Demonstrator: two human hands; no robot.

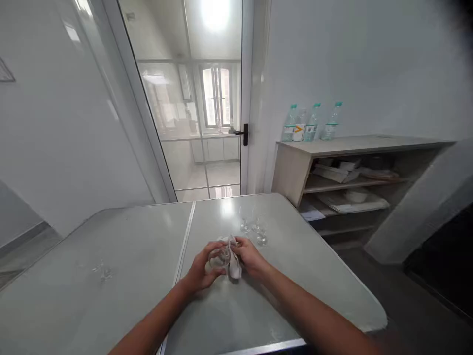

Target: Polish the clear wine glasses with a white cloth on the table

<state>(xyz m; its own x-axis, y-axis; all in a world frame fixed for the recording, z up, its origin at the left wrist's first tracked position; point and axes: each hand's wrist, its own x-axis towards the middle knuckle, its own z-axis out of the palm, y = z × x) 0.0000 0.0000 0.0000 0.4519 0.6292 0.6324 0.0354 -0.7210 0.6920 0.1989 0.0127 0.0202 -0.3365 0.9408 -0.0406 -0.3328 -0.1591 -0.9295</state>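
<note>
One glass (218, 258) sits between left hand (200, 270) gripping it and right hand (252, 257) pinching white cloth (235, 266)

The drinking glass (219, 257) at the lower centre is clear, smooth and shiny; the white cloth (235, 267) against it looks soft, creased and matt. The stemmed glasses (261, 239) right of centre are transparent and glossy. The grey tabletop (129, 227) is smooth, with a sheen that catches light, and its edge trim (266, 348) at the bottom of the frame looks metallic. Toward the upper right, the bottles (311, 127) are clear plastic, and the shelf unit (290, 170) has a matt, wood-like finish. At top centre, the door pane (166, 93) is glossy, reflective glass; the door handle (246, 134) is smooth, metal or plastic being unclear.
</note>
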